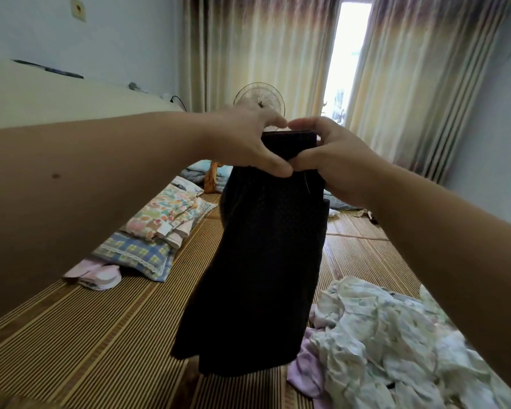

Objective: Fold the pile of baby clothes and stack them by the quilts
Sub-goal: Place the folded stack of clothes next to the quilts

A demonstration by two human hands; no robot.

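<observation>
A dark navy dotted garment (263, 261) hangs in the air over the striped bamboo mat (86, 335). My left hand (248, 140) and my right hand (331, 157) grip its waistband side by side, thumbs touching. A loose pile of pale printed and lilac baby clothes (381, 343) lies at the lower right. Folded quilts (165, 219), floral on top and blue checked below, are stacked at the left by the bed's edge. A small folded pink garment (98, 276) rests just in front of the quilts.
A cream headboard and wall (56, 95) run along the left. A standing fan (258, 100) is behind my hands, before long curtains (410, 84). More bedding and an orange cloth (213, 175) lie at the far end of the mat.
</observation>
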